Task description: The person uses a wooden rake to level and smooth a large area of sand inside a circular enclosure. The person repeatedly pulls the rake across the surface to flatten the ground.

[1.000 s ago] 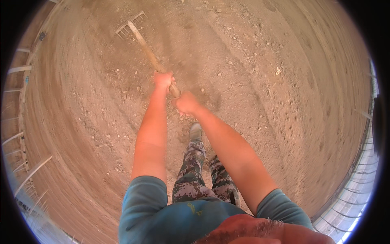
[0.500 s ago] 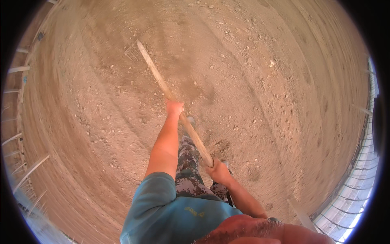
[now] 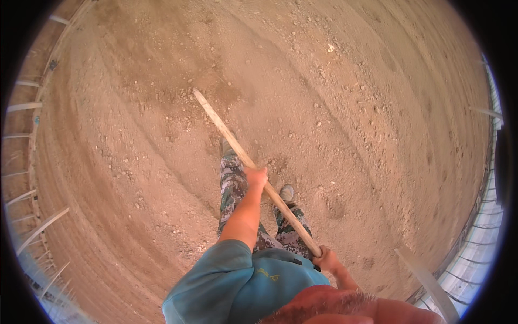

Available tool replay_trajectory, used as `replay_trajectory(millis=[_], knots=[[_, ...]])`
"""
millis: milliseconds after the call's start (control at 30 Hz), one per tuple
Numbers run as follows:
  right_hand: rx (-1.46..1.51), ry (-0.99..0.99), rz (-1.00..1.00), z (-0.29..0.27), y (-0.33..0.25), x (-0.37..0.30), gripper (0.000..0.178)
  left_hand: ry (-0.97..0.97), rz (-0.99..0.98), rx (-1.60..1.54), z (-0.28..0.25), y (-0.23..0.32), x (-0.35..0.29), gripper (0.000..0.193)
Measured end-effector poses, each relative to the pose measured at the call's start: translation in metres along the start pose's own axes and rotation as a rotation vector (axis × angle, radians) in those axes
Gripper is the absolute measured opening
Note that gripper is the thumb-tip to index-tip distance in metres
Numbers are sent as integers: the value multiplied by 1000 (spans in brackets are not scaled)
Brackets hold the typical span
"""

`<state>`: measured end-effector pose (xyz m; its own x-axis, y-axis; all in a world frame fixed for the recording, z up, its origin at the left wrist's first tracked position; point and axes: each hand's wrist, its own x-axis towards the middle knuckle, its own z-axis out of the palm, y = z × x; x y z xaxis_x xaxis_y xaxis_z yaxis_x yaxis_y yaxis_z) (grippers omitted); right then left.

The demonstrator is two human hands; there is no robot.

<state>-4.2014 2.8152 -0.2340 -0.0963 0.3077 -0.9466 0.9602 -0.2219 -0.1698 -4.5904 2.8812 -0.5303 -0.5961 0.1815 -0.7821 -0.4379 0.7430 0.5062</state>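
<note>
A long pale wooden tool handle (image 3: 288,211) runs slantwise from my right hip out over the dirt in front of me. My left hand (image 3: 256,176) is closed round it near the middle, with that arm stretched down and forward. Close to my waist, my right hand (image 3: 326,260) grips the near end. The handle's far end points ahead and left, just beyond my front shoe. No tool head can be made out there now; a pronged or slotted shape lay beside that end in the earlier view.
Brown dirt ground (image 3: 318,146) with scattered small stones and shallow ruts spreads all around. My left shoe (image 3: 229,146) is ahead of my right shoe (image 3: 286,193). Curved pale ribs (image 3: 43,230) line the left side. A slanting post (image 3: 429,283) and translucent sheeting (image 3: 469,254) stand at the right.
Both hands have drawn the handle back toward my body and to the right. Its far end has come nearer. My left leg now shows farther left, and the pronged shape is no longer distinct.
</note>
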Motion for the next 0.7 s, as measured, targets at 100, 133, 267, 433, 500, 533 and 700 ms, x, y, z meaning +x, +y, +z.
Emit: replay_trajectory(millis=[100,133,267,433,500,533,700], knots=[[-152,29,141,33,117,-48,45,-124,-61,-18,36,-87,-103,74],[-135,20,224,45,147,-73,45,-160,-95,-2,38,-114,-133,77],[-183,28,481,79,172,-149,46,-320,-297,113,37,-196,-205,81],[-271,55,364,97,127,-124,43,-161,-71,186,10,-199,-144,63],[-298,89,209,104,77,-63,43,-91,-64,66,-26,-155,-71,43],[-267,108,174,111,58,-46,43,-144,-120,13,-42,-113,-52,31],[67,-210,-95,105,-225,50,49,228,151,33,-208,43,155,57]])
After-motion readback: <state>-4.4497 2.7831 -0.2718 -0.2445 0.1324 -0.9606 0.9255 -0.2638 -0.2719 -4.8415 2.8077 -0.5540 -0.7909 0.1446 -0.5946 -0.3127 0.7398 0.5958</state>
